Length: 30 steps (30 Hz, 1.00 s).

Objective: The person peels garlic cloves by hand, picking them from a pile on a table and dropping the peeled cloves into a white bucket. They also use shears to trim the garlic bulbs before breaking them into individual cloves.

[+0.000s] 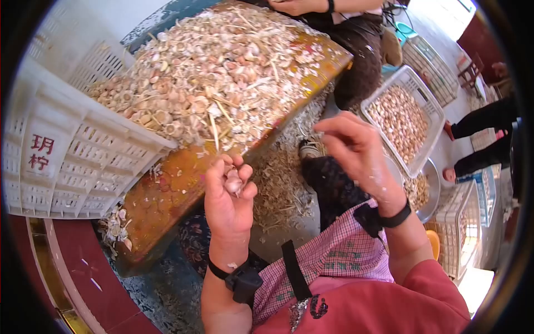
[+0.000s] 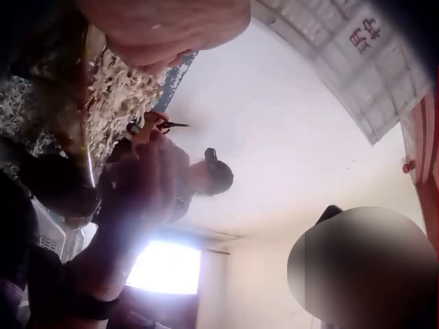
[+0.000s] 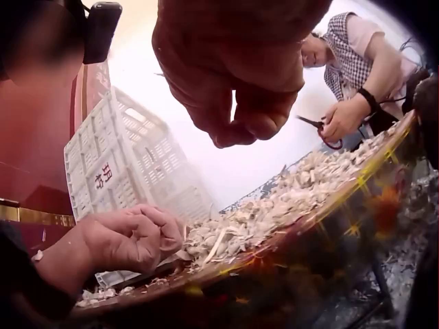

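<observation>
In the head view my left hand (image 1: 229,203), palm up over the table's near edge, holds a garlic bulb (image 1: 233,182) in its curled fingers. My right hand (image 1: 356,150) is raised to the right, apart from the bulb, over the floor and my knee. Its fingers bend with thumb and fingertips close together in the right wrist view, where the hand (image 3: 233,68) hangs at the top; nothing shows between them. A big heap of garlic (image 1: 189,83) covers much of the table (image 1: 167,195). In the left wrist view my left hand (image 2: 171,27) fills the top.
A white plastic crate (image 1: 83,150) stands on the table's left. To the right are a crate of garlic (image 1: 397,119), a metal basin (image 1: 433,192) and more crates (image 1: 456,222). Across the heap a person (image 3: 363,82) holds scissors (image 3: 322,130). Peelings (image 1: 283,189) litter the floor.
</observation>
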Each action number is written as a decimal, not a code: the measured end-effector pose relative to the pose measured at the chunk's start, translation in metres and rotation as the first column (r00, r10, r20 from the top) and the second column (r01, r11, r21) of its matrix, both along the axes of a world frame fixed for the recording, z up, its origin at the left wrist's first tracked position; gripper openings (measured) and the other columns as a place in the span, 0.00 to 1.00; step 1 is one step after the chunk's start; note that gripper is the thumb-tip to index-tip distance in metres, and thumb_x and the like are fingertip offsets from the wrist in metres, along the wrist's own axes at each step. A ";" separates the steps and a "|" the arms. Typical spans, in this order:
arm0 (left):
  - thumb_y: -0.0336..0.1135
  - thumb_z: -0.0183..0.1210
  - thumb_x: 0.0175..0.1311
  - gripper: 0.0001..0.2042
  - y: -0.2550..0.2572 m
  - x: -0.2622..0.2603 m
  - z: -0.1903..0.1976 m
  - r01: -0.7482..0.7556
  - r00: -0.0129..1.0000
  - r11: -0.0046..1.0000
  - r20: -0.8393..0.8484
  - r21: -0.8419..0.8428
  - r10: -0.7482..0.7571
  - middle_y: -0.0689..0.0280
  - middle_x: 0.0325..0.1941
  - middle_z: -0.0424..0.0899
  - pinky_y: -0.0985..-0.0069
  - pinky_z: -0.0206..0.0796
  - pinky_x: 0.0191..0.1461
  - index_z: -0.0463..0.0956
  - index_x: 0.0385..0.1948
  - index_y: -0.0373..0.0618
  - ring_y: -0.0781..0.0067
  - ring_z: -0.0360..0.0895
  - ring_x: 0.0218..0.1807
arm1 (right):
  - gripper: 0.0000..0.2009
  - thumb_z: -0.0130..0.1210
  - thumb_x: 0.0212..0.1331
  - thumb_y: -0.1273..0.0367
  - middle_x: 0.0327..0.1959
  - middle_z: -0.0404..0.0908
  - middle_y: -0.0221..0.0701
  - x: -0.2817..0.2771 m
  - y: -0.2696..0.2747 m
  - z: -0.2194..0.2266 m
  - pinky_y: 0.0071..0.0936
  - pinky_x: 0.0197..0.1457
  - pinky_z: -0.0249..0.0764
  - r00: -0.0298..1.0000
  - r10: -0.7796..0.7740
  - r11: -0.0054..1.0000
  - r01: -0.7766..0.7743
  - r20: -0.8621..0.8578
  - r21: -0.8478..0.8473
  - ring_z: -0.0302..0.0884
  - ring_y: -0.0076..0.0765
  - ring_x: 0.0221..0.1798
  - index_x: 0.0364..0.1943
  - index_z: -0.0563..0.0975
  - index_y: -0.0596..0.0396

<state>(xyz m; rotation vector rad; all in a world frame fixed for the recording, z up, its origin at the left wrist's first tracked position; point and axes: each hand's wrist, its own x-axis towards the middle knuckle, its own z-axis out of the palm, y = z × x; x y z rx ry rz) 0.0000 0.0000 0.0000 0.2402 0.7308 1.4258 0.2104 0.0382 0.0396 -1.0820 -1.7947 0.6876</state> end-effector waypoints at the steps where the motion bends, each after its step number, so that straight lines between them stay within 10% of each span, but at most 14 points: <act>1: 0.41 0.52 0.70 0.08 0.006 0.002 -0.002 -0.074 0.997 0.997 0.026 0.019 0.074 0.71 0.31 0.71 0.84 0.56 0.18 0.68 0.32 0.50 0.81 0.67 0.28 | 0.06 0.54 0.55 0.79 0.27 0.78 0.37 0.001 0.004 0.002 0.30 0.32 0.74 1.000 0.017 1.000 -0.017 0.013 0.014 0.77 0.36 0.26 0.35 0.80 0.59; 5: 0.42 0.48 0.72 0.11 0.039 -0.058 0.017 -0.219 0.975 0.973 -0.023 0.072 0.221 0.73 0.23 0.61 0.89 0.51 0.14 0.66 0.28 0.49 0.87 0.59 0.22 | 0.05 0.54 0.54 0.73 0.28 0.76 0.41 -0.113 0.064 -0.011 0.42 0.38 0.73 0.972 0.220 0.971 -0.226 0.076 0.081 0.78 0.52 0.34 0.33 0.79 0.59; 11: 0.40 0.49 0.72 0.09 0.043 -0.068 -0.005 -0.312 0.925 0.948 -0.208 0.060 0.318 0.74 0.24 0.64 0.89 0.49 0.17 0.69 0.34 0.45 0.87 0.60 0.22 | 0.06 0.56 0.52 0.69 0.30 0.76 0.41 -0.151 0.092 -0.047 0.43 0.41 0.73 0.860 0.097 0.993 -0.118 0.501 0.011 0.77 0.52 0.36 0.32 0.80 0.55; 15: 0.36 0.49 0.72 0.07 0.042 -0.065 -0.013 -0.279 0.898 0.957 -0.332 0.076 0.288 0.73 0.27 0.66 0.90 0.49 0.18 0.72 0.38 0.42 0.87 0.61 0.23 | 0.08 0.59 0.49 0.72 0.28 0.78 0.37 -0.137 0.092 -0.055 0.36 0.35 0.74 0.928 0.150 0.982 -0.180 0.340 0.059 0.79 0.41 0.31 0.35 0.81 0.56; 18: 0.33 0.52 0.70 0.07 0.043 -0.058 -0.017 -0.281 0.876 0.954 -0.378 0.105 0.300 0.73 0.29 0.70 0.90 0.49 0.19 0.73 0.41 0.41 0.89 0.61 0.24 | 0.14 0.62 0.53 0.77 0.31 0.81 0.22 -0.124 0.105 -0.058 0.14 0.35 0.71 0.866 0.242 0.757 -0.450 -0.437 -0.474 0.73 0.10 0.31 0.45 0.81 0.57; 22: 0.31 0.55 0.67 0.11 0.042 -0.031 -0.015 -0.240 0.839 0.952 -0.453 0.189 0.302 0.74 0.27 0.73 0.91 0.47 0.20 0.75 0.48 0.38 0.91 0.60 0.22 | 0.12 0.59 0.58 0.77 0.38 0.83 0.26 -0.111 0.087 -0.041 0.16 0.46 0.74 0.746 0.306 0.573 -0.641 -0.592 -0.511 0.78 0.17 0.40 0.46 0.80 0.59; 27: 0.29 0.58 0.64 0.13 0.039 -0.025 -0.015 -0.243 0.750 0.909 -0.529 0.338 0.397 0.74 0.27 0.74 0.89 0.50 0.21 0.75 0.49 0.36 0.91 0.61 0.21 | 0.16 0.59 0.55 0.80 0.41 0.81 0.29 -0.105 0.076 -0.025 0.19 0.45 0.75 0.675 0.396 0.606 -0.701 -0.622 -0.375 0.78 0.20 0.41 0.50 0.79 0.59; 30: 0.28 0.59 0.62 0.10 0.036 -0.024 -0.001 -0.250 0.776 0.922 -0.509 0.296 0.373 0.69 0.26 0.75 0.88 0.54 0.21 0.76 0.43 0.36 0.87 0.63 0.21 | 0.09 0.60 0.54 0.79 0.37 0.82 0.31 -0.105 0.058 0.002 0.20 0.38 0.76 0.825 0.172 0.727 -0.475 -0.538 -0.497 0.80 0.23 0.37 0.40 0.81 0.61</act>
